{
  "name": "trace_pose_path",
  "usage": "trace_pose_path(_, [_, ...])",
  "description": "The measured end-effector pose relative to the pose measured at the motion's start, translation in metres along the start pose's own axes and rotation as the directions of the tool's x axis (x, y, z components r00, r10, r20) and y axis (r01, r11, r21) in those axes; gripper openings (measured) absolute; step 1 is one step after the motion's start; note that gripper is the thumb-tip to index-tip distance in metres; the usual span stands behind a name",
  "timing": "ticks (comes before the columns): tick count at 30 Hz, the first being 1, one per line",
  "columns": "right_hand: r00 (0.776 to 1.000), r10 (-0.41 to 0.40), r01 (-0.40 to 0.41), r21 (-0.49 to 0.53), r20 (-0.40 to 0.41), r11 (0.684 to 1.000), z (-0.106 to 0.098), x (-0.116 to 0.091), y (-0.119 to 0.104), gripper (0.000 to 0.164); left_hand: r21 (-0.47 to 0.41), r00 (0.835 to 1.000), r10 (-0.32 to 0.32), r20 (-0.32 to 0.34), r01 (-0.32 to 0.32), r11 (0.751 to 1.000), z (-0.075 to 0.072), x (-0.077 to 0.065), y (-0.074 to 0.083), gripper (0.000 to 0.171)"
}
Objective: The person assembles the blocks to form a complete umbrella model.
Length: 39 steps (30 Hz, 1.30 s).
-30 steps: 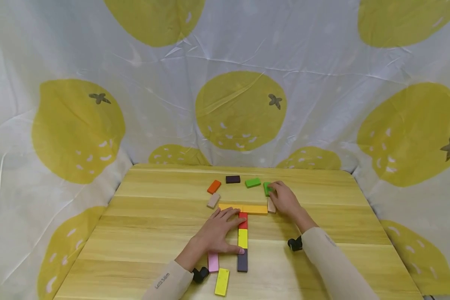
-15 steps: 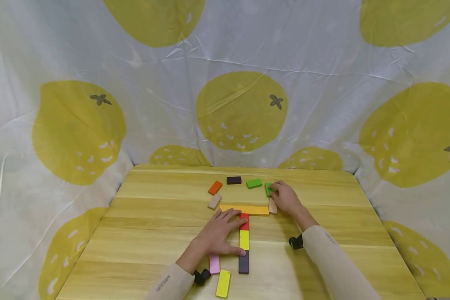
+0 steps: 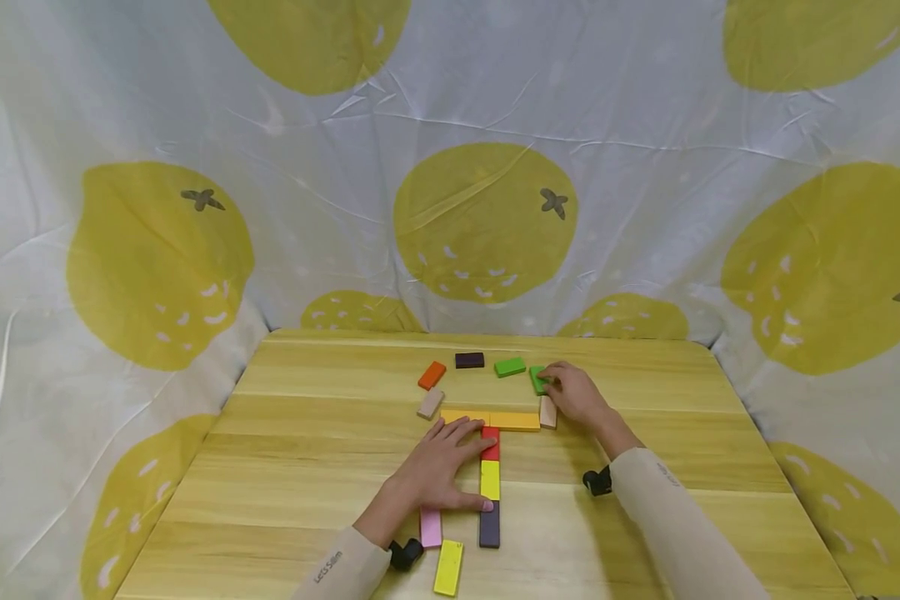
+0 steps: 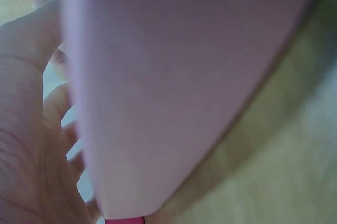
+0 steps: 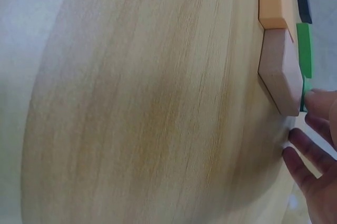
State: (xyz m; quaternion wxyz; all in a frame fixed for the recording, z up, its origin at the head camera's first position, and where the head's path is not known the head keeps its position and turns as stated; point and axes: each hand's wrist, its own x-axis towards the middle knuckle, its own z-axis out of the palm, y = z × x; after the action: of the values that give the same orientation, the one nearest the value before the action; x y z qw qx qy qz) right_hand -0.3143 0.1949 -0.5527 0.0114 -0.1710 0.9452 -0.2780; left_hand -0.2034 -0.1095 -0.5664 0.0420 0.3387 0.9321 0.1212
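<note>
My right hand [image 3: 576,398] pinches a green block [image 3: 537,380] at the right end of an arc of small blocks. Just below it lies a plain wood block [image 3: 547,413], touching the end of a row of orange blocks [image 3: 515,422]. My left hand [image 3: 431,467] is spread beside a column of a red block [image 3: 488,450], a yellow block [image 3: 490,481] and a dark block [image 3: 489,529]. Its index finger rests on the red block, its thumb on the dark one. A pink block [image 4: 174,76] fills the left wrist view, close under the left wrist.
Further along the arc lie another green block [image 3: 510,367], a black block [image 3: 469,360], an orange-red block [image 3: 432,375] and a second plain wood block [image 3: 431,403]. A loose yellow block [image 3: 448,569] sits near the front of the wooden table [image 3: 285,467]. A lemon-print curtain [image 3: 330,208] hangs behind.
The green block under my right fingers has turned slightly, its far end tilting left. My left hand has stayed in place on the column. The whole view has drifted a little.
</note>
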Motion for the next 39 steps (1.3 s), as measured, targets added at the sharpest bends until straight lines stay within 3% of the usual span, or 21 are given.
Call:
trace_pose_path(5, [0.999, -0.037, 0.037, -0.01, 0.0, 0.999, -0.0013, 0.0008, 0.0018, 0.031, -0.003, 1.0, -0.005, 0.006, 0.005, 1.0, -0.0013, -0.0003, 0.0013, 0.096])
trace_pose_path(23, [1.0, -0.022, 0.022, 0.032, -0.003, 0.999, -0.0019, -0.0016, 0.0072, 0.03, -0.009, 1.0, -0.004, 0.0, 0.004, 1.0, 0.0002, 0.0007, 0.0013, 0.096])
trace_pose_path(39, [0.998, -0.057, 0.057, 0.022, -0.018, 0.998, 0.0028, -0.0018, 0.0079, 0.029, -0.023, 1.0, -0.019, 0.009, 0.019, 1.0, -0.0014, -0.0021, 0.0023, 0.096])
